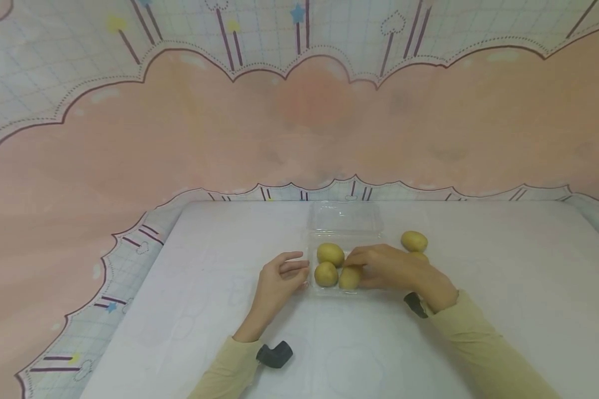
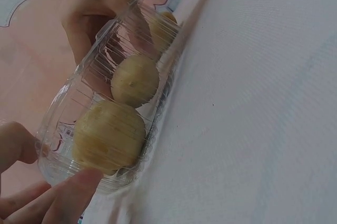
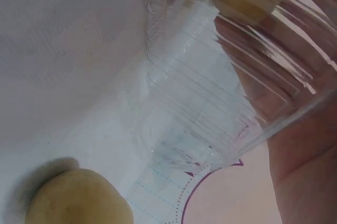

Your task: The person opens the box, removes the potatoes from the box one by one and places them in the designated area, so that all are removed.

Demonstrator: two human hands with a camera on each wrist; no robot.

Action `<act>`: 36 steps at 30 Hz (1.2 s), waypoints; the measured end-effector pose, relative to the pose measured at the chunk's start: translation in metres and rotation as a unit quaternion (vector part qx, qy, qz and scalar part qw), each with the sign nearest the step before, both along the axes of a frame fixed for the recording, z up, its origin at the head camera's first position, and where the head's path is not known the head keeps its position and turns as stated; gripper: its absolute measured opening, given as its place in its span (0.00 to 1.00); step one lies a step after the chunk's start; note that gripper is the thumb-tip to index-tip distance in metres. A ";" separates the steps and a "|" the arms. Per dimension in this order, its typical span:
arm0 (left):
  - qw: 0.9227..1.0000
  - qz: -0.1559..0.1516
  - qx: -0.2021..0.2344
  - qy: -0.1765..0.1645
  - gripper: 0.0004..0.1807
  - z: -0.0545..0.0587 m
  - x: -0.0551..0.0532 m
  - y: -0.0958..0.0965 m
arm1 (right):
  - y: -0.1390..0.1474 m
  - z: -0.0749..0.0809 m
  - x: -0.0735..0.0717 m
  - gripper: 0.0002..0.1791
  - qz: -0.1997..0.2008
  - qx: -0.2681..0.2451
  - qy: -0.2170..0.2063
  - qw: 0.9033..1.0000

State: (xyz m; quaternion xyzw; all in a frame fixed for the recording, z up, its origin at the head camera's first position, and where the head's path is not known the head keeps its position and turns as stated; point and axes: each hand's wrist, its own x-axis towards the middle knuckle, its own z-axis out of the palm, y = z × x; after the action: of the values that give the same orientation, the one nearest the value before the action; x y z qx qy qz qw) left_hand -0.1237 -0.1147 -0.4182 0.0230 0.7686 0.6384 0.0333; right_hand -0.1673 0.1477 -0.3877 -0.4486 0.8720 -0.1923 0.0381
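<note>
A clear plastic clamshell box (image 1: 329, 292) stands on the white table with its lid tipped back. Three small yellow-brown potatoes are inside it: one at the back (image 1: 330, 254), one in front of that (image 1: 326, 274), and a third (image 1: 350, 277) on the right. Over the right side my right hand (image 1: 386, 269) reaches in, its fingers curled round the third potato. My left hand (image 1: 279, 281) is at the box's left end, where its fingertips (image 2: 89, 175) touch the outside of the wall.
Right of the box, one potato (image 1: 414, 241) lies on the white table (image 1: 179, 310), and another (image 1: 419, 256) is partly hidden behind my right hand. A patterned cloth (image 1: 329, 133) hangs along the table's back edge. Black pieces (image 1: 274, 354) sit at both wrists.
</note>
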 end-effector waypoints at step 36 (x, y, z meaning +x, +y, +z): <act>1.000 0.003 0.003 -0.004 0.23 0.001 0.000 0.001 | 0.035 0.023 0.010 0.22 -0.072 0.001 0.043 0.996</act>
State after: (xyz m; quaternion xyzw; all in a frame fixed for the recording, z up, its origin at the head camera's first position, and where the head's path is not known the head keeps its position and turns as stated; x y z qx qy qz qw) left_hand -0.1239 -0.1140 -0.4174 0.0179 0.7666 0.6409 0.0343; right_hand -0.1577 0.1828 -0.3651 -0.3924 0.9030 -0.1744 -0.0133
